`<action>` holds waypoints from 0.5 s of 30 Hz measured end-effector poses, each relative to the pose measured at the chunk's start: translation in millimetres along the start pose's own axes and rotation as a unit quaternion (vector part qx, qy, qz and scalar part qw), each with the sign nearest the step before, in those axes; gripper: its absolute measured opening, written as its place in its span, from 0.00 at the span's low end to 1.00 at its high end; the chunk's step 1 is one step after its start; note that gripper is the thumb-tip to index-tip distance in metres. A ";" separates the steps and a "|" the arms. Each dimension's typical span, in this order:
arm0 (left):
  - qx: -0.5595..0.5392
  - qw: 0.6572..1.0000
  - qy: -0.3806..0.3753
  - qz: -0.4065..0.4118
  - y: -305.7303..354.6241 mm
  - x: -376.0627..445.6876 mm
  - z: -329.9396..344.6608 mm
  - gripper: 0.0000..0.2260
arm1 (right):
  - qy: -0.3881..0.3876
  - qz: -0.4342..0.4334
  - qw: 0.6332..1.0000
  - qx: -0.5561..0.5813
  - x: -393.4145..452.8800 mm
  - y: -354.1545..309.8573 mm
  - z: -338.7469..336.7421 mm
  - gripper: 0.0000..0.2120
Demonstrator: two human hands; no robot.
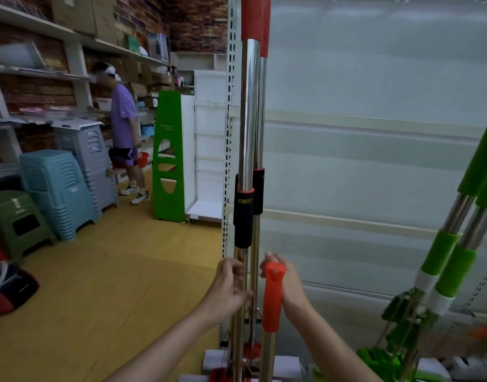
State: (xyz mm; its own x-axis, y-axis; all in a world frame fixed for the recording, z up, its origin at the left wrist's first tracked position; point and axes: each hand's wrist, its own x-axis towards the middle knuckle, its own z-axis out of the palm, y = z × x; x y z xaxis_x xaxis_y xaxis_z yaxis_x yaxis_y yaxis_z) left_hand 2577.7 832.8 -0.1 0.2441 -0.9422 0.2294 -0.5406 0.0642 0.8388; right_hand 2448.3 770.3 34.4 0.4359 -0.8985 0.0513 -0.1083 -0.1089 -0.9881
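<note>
Two tall chrome mop poles (250, 111) with red top grips and black foam sleeves (243, 219) stand upright against a white shelving upright. My left hand (228, 285) curls its fingers round the lower part of the front pole, below the black sleeve. A third, shorter pole with a red plastic handle (272, 296) rises just to the right, and my right hand (286, 285) grips it from behind near its top. Red mop bases (250, 351) sit at the floor.
Green-handled mops (457, 252) lean at the right against the pale wall panel. Stacks of blue, grey and green plastic stools (60, 188) stand at the left. A person in a purple shirt (123, 119) stands by the shelves, beside a green display stand (169, 155). Yellow floor lies between.
</note>
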 end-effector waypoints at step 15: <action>-0.119 0.980 -0.156 -0.035 14.6 -26.5 27.0 0.08 | -0.206 -0.110 0.960 -0.157 -25.9 -0.3 -39.8 0.18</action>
State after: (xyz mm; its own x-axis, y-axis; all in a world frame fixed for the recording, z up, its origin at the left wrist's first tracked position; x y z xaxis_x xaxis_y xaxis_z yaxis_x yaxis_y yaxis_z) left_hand 2541.6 849.8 -7.2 -0.0049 -0.9994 0.0354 -0.3194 0.0351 0.9470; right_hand 2401.4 776.6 39.2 0.7883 -0.6018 0.1282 -0.2084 -0.4573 -0.8646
